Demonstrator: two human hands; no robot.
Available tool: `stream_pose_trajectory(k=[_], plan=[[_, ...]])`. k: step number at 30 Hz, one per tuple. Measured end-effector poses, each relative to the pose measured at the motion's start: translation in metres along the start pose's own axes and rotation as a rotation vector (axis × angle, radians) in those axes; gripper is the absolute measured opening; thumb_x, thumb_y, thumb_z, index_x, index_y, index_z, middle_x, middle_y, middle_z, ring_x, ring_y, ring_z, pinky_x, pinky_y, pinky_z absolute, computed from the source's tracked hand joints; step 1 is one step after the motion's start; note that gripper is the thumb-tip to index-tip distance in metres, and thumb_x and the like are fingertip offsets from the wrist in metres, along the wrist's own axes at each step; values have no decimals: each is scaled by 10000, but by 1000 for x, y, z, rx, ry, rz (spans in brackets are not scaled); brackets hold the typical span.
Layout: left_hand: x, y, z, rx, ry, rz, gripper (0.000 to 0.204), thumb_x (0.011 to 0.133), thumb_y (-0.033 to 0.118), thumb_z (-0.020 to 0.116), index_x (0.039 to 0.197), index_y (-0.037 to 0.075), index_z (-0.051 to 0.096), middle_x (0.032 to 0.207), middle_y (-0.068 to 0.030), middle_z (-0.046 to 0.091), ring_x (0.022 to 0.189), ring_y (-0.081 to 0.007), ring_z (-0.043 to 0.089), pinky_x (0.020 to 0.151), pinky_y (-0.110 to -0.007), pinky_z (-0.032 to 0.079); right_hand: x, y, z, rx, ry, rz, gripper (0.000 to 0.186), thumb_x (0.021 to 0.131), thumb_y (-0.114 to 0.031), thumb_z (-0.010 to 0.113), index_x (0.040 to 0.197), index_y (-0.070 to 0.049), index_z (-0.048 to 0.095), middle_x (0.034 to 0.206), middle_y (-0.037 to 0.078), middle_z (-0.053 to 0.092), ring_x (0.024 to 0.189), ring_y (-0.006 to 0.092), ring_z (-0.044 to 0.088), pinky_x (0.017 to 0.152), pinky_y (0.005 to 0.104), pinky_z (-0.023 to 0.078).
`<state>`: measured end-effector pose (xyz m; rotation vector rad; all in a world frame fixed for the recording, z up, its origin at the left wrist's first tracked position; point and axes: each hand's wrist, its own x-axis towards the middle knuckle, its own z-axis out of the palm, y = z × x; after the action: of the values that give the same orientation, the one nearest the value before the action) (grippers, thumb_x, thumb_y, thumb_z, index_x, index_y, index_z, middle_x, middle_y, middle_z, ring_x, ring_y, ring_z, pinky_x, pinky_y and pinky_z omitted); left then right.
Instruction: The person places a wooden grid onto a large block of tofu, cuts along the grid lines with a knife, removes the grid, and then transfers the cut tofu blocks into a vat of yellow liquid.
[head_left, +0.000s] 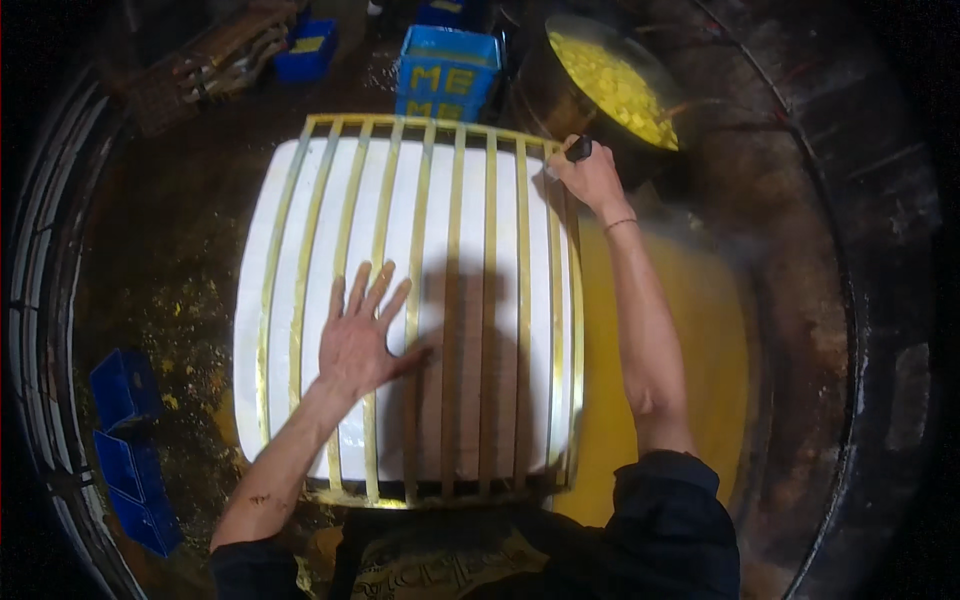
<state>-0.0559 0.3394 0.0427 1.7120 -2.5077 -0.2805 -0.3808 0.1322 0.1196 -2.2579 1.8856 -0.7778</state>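
A broad white slab [265, 300] lies in front of me under a yellowish slatted frame [455, 210], whose long bars run away from me. My left hand [360, 335] is spread, palm down, over the slats left of the middle. At the frame's far right corner, my right hand [590, 178] grips a tool by its black handle [579, 149]. The working end of that tool is hidden by the hand and the frame's edge, so its kind does not show. My shadow falls across the slab's near right part.
To the right stands a wide vat of yellow liquid [665, 370]. A dark round pot [545, 95] with yellow pieces is at the far right. Stacked blue crates [450, 75] stand beyond the frame, and blue bins [125, 385] lie on the wet floor at left.
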Motion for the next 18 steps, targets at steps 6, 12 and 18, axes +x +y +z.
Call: stream_pose_trajectory(k=[6,12,18], plan=[[-3,-15,12,93,24,1,875,868,738,401,1523,171,278,1599,-89,191,1489,-249,103,1220,-449,34,-234,-97,-70,397,-279,378,178,839,-158,638,753,-30,549,648,10,478,649,75,461,560,280,388],[4,-12,14,18,86,48,900,818,668,552,1503,136,314,1584,-122,222,1478,-291,148,1210,-490,82,-347,-114,-107,374,-400,427,99,812,-112,667,808,-22,626,686,30,633,589,101,566,559,263,455],[0,-23,11,-33,53,76,905,818,693,553,1487,118,347,1561,-187,241,1471,-333,165,1195,-521,98,-223,-122,-101,365,-11,290,93,878,-76,635,807,-18,623,726,-10,571,676,62,524,614,241,444]])
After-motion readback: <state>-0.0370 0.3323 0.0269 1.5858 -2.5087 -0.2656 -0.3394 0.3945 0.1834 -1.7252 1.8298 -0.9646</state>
